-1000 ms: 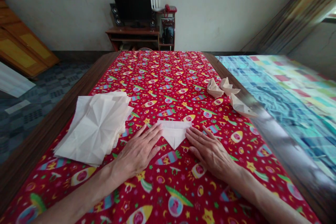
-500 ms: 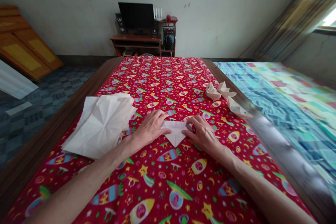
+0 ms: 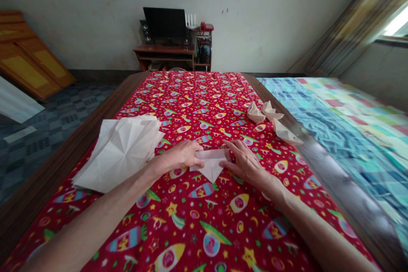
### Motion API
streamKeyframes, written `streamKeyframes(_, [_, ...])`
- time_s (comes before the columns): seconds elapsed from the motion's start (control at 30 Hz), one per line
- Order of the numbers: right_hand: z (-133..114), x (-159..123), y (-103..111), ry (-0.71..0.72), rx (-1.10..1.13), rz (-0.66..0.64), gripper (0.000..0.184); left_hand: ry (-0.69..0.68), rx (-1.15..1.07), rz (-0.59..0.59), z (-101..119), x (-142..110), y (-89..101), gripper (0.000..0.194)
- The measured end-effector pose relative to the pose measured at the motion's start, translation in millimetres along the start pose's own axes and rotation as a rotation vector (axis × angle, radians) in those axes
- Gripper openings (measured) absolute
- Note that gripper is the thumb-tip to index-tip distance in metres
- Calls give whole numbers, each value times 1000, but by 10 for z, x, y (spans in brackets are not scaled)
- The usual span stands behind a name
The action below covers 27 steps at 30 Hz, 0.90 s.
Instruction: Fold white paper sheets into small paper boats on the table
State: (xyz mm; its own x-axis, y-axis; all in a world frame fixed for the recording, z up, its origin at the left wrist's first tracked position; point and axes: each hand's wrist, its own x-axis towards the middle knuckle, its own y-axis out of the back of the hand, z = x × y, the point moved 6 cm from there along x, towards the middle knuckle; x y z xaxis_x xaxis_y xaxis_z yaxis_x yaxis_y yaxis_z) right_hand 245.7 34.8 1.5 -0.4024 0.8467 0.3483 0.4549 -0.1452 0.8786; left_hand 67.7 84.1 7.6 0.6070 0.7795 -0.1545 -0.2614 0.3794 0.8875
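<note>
A folded piece of white paper (image 3: 211, 165) lies between my hands, its pointed end toward me and a straight folded band along its far side. My left hand (image 3: 185, 155) grips its left end, thumb on top and fingers at the far edge. At the right end my right hand (image 3: 240, 159) pinches the paper between thumb and fingers. To the left, near my left forearm, rests a stack of creased white sheets (image 3: 123, 153). Beyond my right hand sit three folded paper boats (image 3: 256, 113), close together by the table's right edge.
A red patterned cloth (image 3: 204, 242) covers the table, with dark wooden edges (image 3: 105, 108) showing. On the right is a bed with a checked sheet (image 3: 321, 136). A monitor (image 3: 164, 25) and red telephone (image 3: 206, 27) stand by the far wall; a wooden cabinet (image 3: 32, 57) is at left.
The paper's far side now shows a folded band, and its left end spreads out below my left thumb. Both hands have shifted slightly toward me. The view has tilted a little.
</note>
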Motion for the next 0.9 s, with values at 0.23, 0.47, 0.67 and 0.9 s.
streamKeyframes(0.23, [37,126,27,-69,227,-70,62,-33,-11,168,93,-142,55,10])
streamKeyframes(0.47, [-268,259,426,207,68,250,15,-299,280,742,376,-461,439,11])
streamKeyframes(0.67, [-389,108,179,359,-198,157,22,-332,551,597,360,-543,129,18])
streamKeyframes(0.9, [-320,-52,50,343,-113,-8,22,-331,473,432,278,-684,-128,14])
